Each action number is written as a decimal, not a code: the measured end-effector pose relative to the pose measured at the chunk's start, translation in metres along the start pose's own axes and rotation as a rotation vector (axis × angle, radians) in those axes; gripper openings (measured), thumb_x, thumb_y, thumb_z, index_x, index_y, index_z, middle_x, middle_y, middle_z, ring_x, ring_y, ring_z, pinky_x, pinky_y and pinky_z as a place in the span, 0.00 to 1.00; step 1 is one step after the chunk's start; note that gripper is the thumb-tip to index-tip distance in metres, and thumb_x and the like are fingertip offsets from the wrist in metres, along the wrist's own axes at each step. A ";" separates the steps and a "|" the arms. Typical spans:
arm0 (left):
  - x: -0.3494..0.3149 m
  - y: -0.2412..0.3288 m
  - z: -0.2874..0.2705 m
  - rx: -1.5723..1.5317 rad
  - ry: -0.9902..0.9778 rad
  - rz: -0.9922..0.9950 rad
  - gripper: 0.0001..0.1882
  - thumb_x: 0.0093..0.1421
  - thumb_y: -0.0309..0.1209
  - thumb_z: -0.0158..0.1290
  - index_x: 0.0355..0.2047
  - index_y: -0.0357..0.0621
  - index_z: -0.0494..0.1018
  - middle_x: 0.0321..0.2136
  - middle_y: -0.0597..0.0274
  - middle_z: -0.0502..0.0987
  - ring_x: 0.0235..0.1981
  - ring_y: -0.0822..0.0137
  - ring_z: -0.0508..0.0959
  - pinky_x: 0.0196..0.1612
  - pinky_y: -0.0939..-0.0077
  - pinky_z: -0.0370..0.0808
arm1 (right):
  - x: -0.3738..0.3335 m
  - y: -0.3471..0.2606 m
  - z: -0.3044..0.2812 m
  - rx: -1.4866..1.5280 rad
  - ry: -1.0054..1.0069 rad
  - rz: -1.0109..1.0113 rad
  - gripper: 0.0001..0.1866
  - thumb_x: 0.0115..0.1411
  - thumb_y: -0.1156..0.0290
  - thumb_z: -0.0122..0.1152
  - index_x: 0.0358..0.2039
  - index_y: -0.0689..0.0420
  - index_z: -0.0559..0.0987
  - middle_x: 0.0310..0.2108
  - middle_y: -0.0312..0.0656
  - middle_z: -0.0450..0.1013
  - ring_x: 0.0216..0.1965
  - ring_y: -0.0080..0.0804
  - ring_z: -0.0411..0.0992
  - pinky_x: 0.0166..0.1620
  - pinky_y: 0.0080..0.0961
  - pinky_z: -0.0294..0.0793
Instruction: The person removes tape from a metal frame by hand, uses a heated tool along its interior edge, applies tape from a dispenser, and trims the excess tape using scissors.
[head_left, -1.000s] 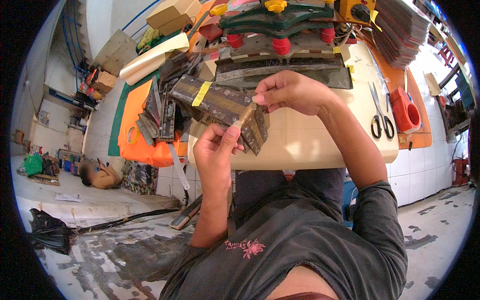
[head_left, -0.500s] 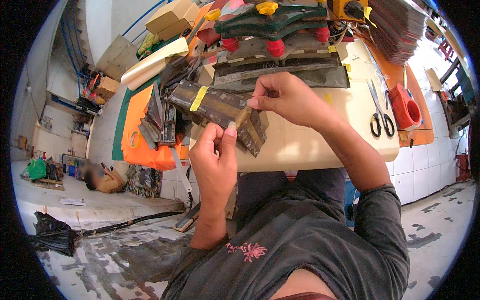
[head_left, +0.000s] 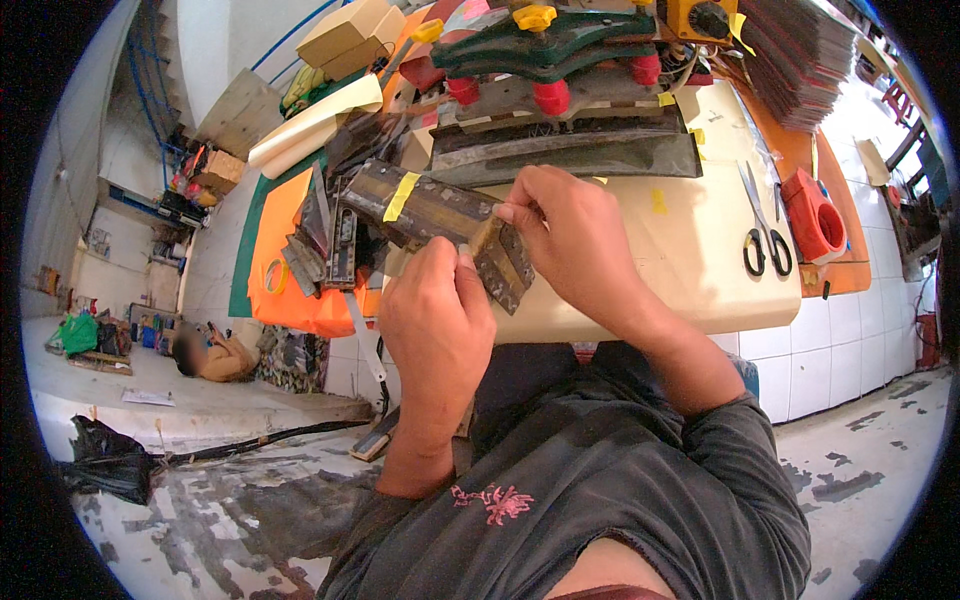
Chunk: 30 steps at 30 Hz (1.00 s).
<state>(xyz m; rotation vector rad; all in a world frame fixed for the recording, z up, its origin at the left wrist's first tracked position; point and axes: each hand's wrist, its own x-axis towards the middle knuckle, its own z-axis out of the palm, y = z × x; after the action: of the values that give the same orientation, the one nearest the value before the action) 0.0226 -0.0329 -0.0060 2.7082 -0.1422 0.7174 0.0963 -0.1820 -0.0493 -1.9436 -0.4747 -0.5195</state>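
Note:
A dark, worn metal bar with brownish bands lies slanting across the near left of the table. A short piece of yellow tape wraps over it. Near its lower right end, a narrow tan strip crosses the metal between my two hands. My left hand, thumb and forefinger together, pinches at the strip's near end. At its far end my right hand is closed in a pinch, its fingertips against the bar. Past my fingers, a dark angled metal end sticks out toward me.
Black-handled scissors and a red tape dispenser lie to the right. A green press frame with red feet stands behind a long dark metal trough. Metal pieces sit on orange sheeting at left. A person is far left.
My right hand has come down and nearer, its forearm closer to my body. My left hand has rolled over so its back shows more. The bar stays nearly in place.

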 end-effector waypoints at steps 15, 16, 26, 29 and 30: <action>0.000 0.010 0.005 0.199 -0.007 0.014 0.07 0.63 0.26 0.55 0.30 0.39 0.69 0.27 0.46 0.77 0.32 0.39 0.79 0.35 0.44 0.71 | -0.022 -0.016 0.029 -0.402 0.196 -0.062 0.07 0.63 0.70 0.61 0.35 0.56 0.73 0.32 0.46 0.72 0.28 0.48 0.75 0.31 0.44 0.73; 0.000 0.011 0.006 0.215 0.002 0.030 0.06 0.63 0.26 0.56 0.31 0.39 0.69 0.27 0.46 0.77 0.32 0.39 0.79 0.35 0.44 0.71 | -0.023 -0.016 0.030 -0.431 0.211 -0.061 0.06 0.63 0.70 0.61 0.34 0.56 0.73 0.32 0.45 0.71 0.27 0.46 0.74 0.31 0.43 0.73; 0.002 0.010 0.011 0.396 0.047 0.150 0.09 0.57 0.28 0.60 0.31 0.44 0.69 0.25 0.54 0.75 0.28 0.48 0.80 0.34 0.55 0.74 | -0.027 -0.017 0.039 -0.472 0.264 -0.078 0.07 0.62 0.69 0.61 0.33 0.56 0.71 0.32 0.45 0.69 0.27 0.44 0.73 0.30 0.40 0.72; 0.003 0.012 0.012 0.407 0.055 0.164 0.07 0.57 0.27 0.58 0.31 0.44 0.69 0.25 0.55 0.75 0.27 0.49 0.80 0.34 0.57 0.74 | -0.028 -0.016 0.040 -0.503 0.265 -0.058 0.07 0.62 0.70 0.61 0.32 0.56 0.71 0.32 0.46 0.69 0.27 0.45 0.72 0.30 0.40 0.71; 0.003 0.012 0.011 0.410 0.055 0.157 0.07 0.57 0.27 0.58 0.31 0.44 0.69 0.25 0.55 0.75 0.27 0.49 0.80 0.34 0.57 0.74 | -0.028 -0.016 0.041 -0.499 0.259 -0.061 0.07 0.62 0.70 0.61 0.32 0.56 0.71 0.32 0.46 0.69 0.27 0.45 0.72 0.30 0.40 0.71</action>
<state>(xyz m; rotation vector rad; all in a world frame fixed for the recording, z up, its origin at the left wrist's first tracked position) 0.0283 -0.0479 -0.0103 3.0863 -0.2175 0.9575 0.0706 -0.1414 -0.0684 -2.2913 -0.2515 -0.9890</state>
